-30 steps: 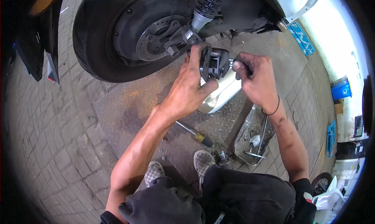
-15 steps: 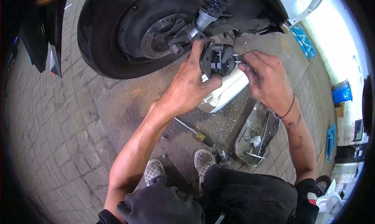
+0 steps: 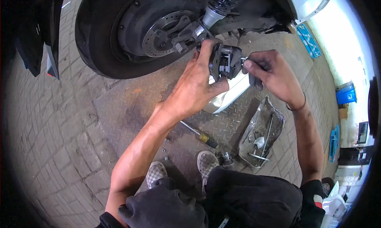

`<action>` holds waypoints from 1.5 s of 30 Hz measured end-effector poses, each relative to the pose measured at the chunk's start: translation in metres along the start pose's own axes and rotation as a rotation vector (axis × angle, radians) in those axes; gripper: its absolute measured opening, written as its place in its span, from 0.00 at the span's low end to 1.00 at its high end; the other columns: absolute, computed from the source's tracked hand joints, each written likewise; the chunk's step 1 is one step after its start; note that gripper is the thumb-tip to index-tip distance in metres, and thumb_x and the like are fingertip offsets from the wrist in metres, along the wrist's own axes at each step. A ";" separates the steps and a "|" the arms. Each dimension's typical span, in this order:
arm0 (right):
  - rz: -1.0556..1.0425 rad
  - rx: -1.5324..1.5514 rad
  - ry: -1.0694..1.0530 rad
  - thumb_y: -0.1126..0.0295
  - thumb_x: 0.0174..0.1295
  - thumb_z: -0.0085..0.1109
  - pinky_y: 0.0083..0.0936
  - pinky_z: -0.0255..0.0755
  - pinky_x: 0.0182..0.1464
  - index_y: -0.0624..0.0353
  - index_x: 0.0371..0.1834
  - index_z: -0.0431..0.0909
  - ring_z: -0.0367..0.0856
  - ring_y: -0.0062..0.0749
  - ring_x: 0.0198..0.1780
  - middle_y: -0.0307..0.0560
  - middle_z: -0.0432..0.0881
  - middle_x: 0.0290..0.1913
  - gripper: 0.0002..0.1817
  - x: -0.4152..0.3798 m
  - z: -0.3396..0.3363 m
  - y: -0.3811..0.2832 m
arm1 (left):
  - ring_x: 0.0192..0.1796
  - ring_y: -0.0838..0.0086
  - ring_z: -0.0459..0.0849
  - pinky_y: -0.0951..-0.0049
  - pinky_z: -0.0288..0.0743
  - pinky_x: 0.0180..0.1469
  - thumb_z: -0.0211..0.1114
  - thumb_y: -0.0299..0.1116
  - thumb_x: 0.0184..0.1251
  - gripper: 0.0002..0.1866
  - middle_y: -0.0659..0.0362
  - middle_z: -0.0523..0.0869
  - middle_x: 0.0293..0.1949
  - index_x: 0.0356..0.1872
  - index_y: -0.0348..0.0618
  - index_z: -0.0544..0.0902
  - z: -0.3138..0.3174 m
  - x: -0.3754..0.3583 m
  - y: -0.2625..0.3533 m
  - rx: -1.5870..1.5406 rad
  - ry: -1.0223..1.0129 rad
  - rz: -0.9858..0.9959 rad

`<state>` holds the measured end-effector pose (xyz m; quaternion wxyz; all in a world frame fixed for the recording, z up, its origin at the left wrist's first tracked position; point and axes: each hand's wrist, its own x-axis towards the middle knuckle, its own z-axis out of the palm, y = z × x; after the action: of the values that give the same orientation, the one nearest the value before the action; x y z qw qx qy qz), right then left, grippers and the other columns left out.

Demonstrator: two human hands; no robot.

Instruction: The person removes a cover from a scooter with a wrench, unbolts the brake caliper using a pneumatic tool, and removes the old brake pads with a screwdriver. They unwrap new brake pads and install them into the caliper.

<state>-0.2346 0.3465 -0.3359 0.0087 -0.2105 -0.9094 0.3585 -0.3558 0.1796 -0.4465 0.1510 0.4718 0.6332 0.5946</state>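
Note:
A black brake caliper [image 3: 225, 62] is held up in front of the wheel, its slot facing me. My left hand [image 3: 194, 79] is wrapped round its left side, thumb below and fingers above. At the caliper's right side a small silver bolt or pin [image 3: 243, 61] sticks out. The blackened fingers of my right hand [image 3: 270, 71] pinch it; its exact shape is partly hidden. Behind the hands are the brake disc [image 3: 158, 35] on the wheel [image 3: 107, 37] and a shock absorber [image 3: 214, 15] with a black spring.
A white and beige panel [image 3: 228, 97] lies on the metal plate [image 3: 139, 105] below the caliper. A screwdriver [image 3: 204, 138] lies near my shoes. To its right stands a dirty tray [image 3: 242, 148] with rods and small parts. Blue bins [image 3: 346, 94] line the right wall.
My right hand has turned, with its thumb now up at the silver bolt and its fingers curled beneath. The caliper and left hand have shifted slightly right in view.

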 end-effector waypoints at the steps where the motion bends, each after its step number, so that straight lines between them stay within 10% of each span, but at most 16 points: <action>1: -0.150 -0.249 0.037 0.71 0.70 0.63 0.36 0.69 0.27 0.69 0.35 0.82 0.79 0.36 0.21 0.52 0.78 0.21 0.10 -0.003 0.000 -0.002 | 0.68 0.36 0.75 0.45 0.69 0.69 0.73 0.26 0.59 0.44 0.32 0.77 0.61 0.74 0.40 0.57 0.000 0.000 0.003 -0.038 0.003 -0.019; 8: -0.513 -0.503 0.236 0.76 0.61 0.66 0.45 0.72 0.36 0.66 0.33 0.79 0.80 0.64 0.36 0.61 0.81 0.31 0.06 -0.004 0.015 0.009 | 0.65 0.36 0.77 0.45 0.71 0.67 0.73 0.27 0.59 0.43 0.33 0.80 0.56 0.73 0.38 0.57 0.002 0.000 0.007 0.060 0.013 -0.086; 14: -0.265 -0.351 0.153 0.76 0.64 0.64 0.39 0.68 0.30 0.67 0.34 0.81 0.75 0.49 0.22 0.57 0.80 0.24 0.04 0.004 0.022 0.021 | 0.63 0.37 0.79 0.47 0.71 0.67 0.73 0.26 0.60 0.43 0.33 0.82 0.52 0.72 0.33 0.56 -0.003 -0.002 0.009 0.045 -0.005 -0.002; 19: 0.158 0.331 -0.024 0.68 0.74 0.61 0.26 0.68 0.26 0.67 0.32 0.83 0.75 0.18 0.22 0.38 0.80 0.21 0.14 0.009 0.022 0.024 | 0.62 0.40 0.79 0.48 0.70 0.67 0.73 0.24 0.59 0.40 0.36 0.83 0.50 0.70 0.33 0.58 -0.002 -0.005 0.005 0.094 0.019 0.018; 25: -0.087 0.280 -0.009 0.59 0.78 0.58 0.18 0.73 0.34 0.66 0.38 0.84 0.81 0.16 0.30 0.39 0.84 0.28 0.19 -0.015 0.002 0.026 | 0.65 0.55 0.81 0.56 0.72 0.69 0.73 0.27 0.59 0.40 0.40 0.84 0.56 0.71 0.34 0.63 -0.015 -0.004 0.008 -0.056 0.023 -0.046; 31: 0.053 -0.158 -0.397 0.49 0.67 0.67 0.51 0.79 0.54 0.57 0.58 0.83 0.86 0.58 0.53 0.59 0.86 0.52 0.26 -0.072 0.137 0.149 | 0.58 0.72 0.78 0.67 0.72 0.64 0.66 0.32 0.67 0.37 0.60 0.80 0.57 0.77 0.35 0.65 -0.035 -0.012 -0.012 -0.360 0.041 -0.130; 38: 0.051 -0.360 -0.387 0.60 0.64 0.68 0.53 0.78 0.59 0.58 0.69 0.74 0.82 0.62 0.58 0.60 0.83 0.56 0.30 -0.119 0.240 0.188 | 0.69 0.69 0.71 0.66 0.63 0.74 0.64 0.28 0.66 0.36 0.56 0.75 0.67 0.76 0.33 0.66 -0.029 -0.010 -0.009 -0.320 0.059 -0.101; 45: 0.094 0.151 0.071 0.78 0.63 0.67 0.34 0.74 0.65 0.59 0.71 0.73 0.80 0.35 0.62 0.49 0.81 0.62 0.31 -0.146 0.071 0.159 | 0.68 0.69 0.71 0.64 0.65 0.73 0.63 0.27 0.66 0.37 0.55 0.72 0.66 0.77 0.36 0.63 -0.022 -0.007 0.007 -0.286 0.043 -0.089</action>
<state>-0.0539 0.3478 -0.4732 0.0398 -0.2644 -0.8681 0.4182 -0.3657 0.1593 -0.4375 0.2295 0.4040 0.5654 0.6815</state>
